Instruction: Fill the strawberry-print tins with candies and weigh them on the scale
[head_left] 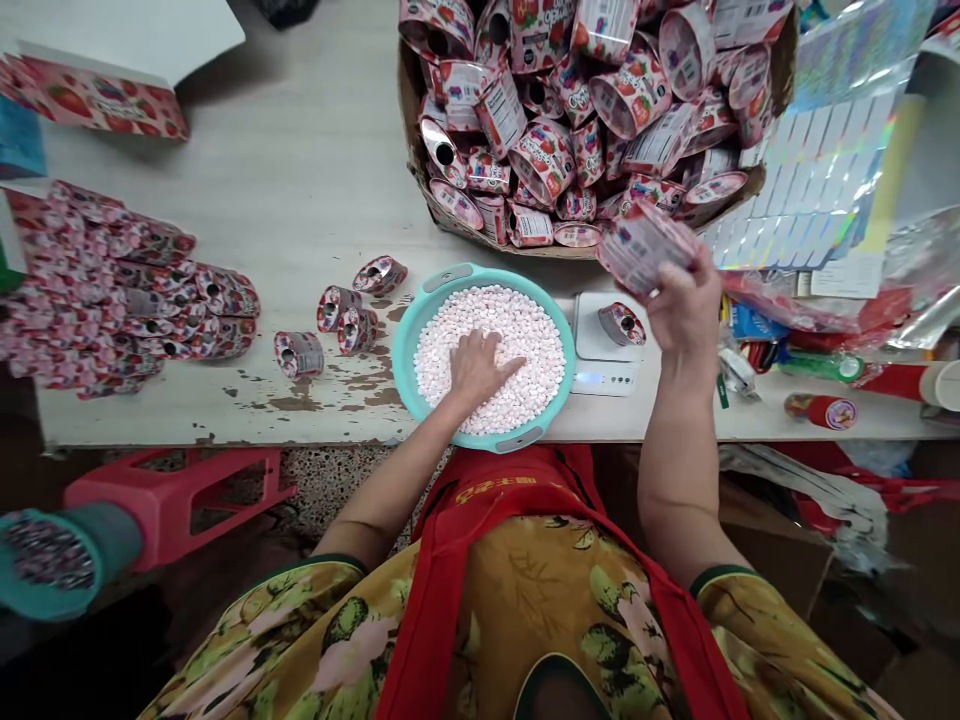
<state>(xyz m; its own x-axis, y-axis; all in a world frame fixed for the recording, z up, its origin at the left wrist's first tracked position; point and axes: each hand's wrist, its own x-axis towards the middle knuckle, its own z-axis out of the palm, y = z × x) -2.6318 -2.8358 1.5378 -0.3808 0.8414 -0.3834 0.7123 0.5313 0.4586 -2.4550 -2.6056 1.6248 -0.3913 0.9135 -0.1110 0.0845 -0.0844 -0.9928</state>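
My left hand [477,368] rests with spread fingers on small pale pink candies [517,405] that fill a turquoise basin [403,350]. My right hand [684,300] grips a strawberry-printed container [643,248], slightly blurred, held up above the table right of the basin. Below it, another small printed container [622,323] lies on a white digital scale [598,345] with a lit display. Left of the basin, several similar containers with dark round openings, one of them a nearby container [298,354], lie loose on the table.
A cardboard box [410,130] heaped with printed containers stands at the back. Many more stacked containers [142,300] fill the table's left side. Shiny label sheets [810,190] and plastic wrap lie right. A pink stool [180,500] and turquoise bucket [112,535] stand lower left.
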